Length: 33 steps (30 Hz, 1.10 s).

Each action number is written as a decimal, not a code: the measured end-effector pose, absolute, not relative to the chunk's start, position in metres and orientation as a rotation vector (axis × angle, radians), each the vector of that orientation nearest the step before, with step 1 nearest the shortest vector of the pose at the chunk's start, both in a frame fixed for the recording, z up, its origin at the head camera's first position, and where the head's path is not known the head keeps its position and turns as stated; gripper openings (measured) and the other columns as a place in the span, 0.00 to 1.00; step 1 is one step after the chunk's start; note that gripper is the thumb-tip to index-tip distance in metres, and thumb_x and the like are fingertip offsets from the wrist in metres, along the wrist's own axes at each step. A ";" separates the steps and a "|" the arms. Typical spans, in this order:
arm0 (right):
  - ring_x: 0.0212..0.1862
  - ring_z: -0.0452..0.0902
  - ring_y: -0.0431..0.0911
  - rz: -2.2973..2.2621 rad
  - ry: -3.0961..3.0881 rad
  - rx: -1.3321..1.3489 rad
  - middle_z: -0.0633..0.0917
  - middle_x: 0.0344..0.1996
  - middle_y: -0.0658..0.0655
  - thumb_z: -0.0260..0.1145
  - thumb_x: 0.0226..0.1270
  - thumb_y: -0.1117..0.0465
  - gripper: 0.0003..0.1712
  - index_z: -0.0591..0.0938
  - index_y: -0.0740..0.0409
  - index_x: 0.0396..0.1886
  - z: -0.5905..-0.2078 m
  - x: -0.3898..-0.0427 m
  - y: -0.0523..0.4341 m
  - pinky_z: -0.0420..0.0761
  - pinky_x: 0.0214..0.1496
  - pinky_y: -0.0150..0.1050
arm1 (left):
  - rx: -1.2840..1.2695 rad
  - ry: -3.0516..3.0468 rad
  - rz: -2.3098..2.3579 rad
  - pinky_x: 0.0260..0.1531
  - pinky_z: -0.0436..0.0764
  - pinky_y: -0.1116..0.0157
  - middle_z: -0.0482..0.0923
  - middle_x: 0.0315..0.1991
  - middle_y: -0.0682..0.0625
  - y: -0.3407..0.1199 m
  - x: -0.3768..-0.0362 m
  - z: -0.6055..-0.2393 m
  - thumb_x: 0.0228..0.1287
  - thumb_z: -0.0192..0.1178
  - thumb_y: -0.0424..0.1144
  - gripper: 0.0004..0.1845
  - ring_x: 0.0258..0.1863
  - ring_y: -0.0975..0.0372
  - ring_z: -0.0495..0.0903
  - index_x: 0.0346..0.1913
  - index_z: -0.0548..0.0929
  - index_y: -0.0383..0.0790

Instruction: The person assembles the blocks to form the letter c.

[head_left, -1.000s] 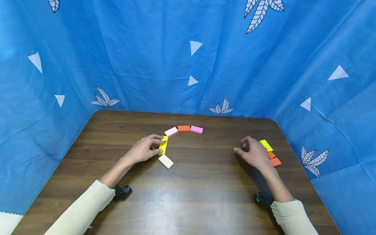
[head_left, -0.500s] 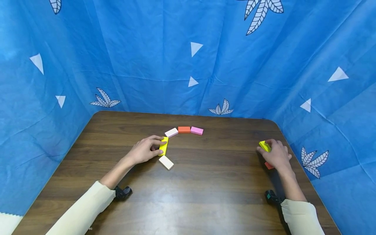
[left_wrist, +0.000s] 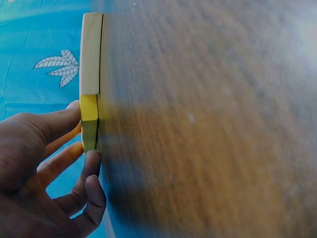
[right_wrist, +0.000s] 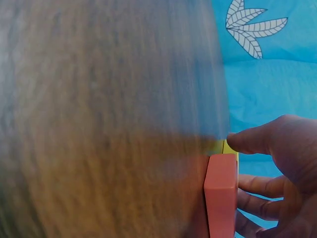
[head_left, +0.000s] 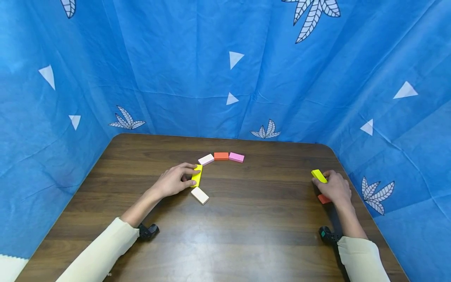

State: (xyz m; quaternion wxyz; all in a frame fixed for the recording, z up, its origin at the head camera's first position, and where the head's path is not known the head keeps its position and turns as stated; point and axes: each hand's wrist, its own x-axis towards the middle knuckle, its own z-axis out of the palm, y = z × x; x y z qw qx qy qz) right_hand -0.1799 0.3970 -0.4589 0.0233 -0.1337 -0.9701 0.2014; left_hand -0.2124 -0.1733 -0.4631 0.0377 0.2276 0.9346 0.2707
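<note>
Both hands on yellow blocks, one at each side of the table.

Left hand (head_left: 172,182) curled round a yellow block (head_left: 196,175), pinching it flat on the table (head_left: 246,235), probably to nudge it into line; cream block (head_left: 199,195) touching just below, then white (head_left: 206,159), orange (head_left: 221,156) and pink (head_left: 236,157) blocks curving away beyond the fingertips. Right hand (head_left: 334,188) gripping another yellow block (head_left: 318,176), tilted up off the wood, with an orange-red block (head_left: 324,199) right under the palm.
</note>
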 end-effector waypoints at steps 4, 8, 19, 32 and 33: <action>0.47 0.74 0.69 0.609 -3.001 -0.423 0.79 0.51 0.77 0.67 0.77 0.47 0.35 0.74 0.75 0.64 -0.461 -0.181 0.397 0.75 0.42 0.59 | 0.697 2.865 0.838 0.37 0.77 0.63 0.77 0.75 0.49 -0.174 -0.213 -0.464 0.73 0.72 0.45 0.24 0.42 0.63 0.81 0.69 0.86 0.47; 0.48 0.73 0.70 0.605 -3.005 -0.447 0.78 0.52 0.77 0.67 0.76 0.50 0.33 0.74 0.74 0.65 -0.462 -0.181 0.397 0.75 0.43 0.61 | 0.705 2.865 0.837 0.37 0.77 0.63 0.77 0.75 0.49 -0.174 -0.213 -0.466 0.73 0.72 0.45 0.24 0.42 0.63 0.82 0.69 0.86 0.48; 0.51 0.73 0.71 0.610 -3.000 -0.393 0.78 0.56 0.78 0.64 0.77 0.53 0.32 0.75 0.74 0.68 -0.466 -0.185 0.397 0.75 0.46 0.66 | 0.706 2.870 0.844 0.37 0.77 0.63 0.78 0.75 0.49 -0.174 -0.213 -0.466 0.73 0.72 0.46 0.24 0.42 0.64 0.82 0.69 0.86 0.48; 0.52 0.77 0.70 0.596 -2.994 -0.282 0.79 0.57 0.77 0.62 0.79 0.53 0.30 0.77 0.73 0.67 -0.467 -0.187 0.381 0.76 0.44 0.64 | 0.707 2.875 0.836 0.38 0.78 0.63 0.78 0.75 0.50 -0.173 -0.212 -0.466 0.73 0.72 0.46 0.24 0.42 0.64 0.82 0.69 0.86 0.48; 0.52 0.77 0.70 0.594 -2.993 -0.271 0.79 0.56 0.77 0.62 0.79 0.53 0.29 0.77 0.72 0.67 -0.467 -0.186 0.379 0.76 0.43 0.64 | 0.706 2.875 0.837 0.38 0.78 0.63 0.78 0.75 0.50 -0.173 -0.212 -0.466 0.73 0.72 0.46 0.24 0.42 0.65 0.82 0.69 0.86 0.48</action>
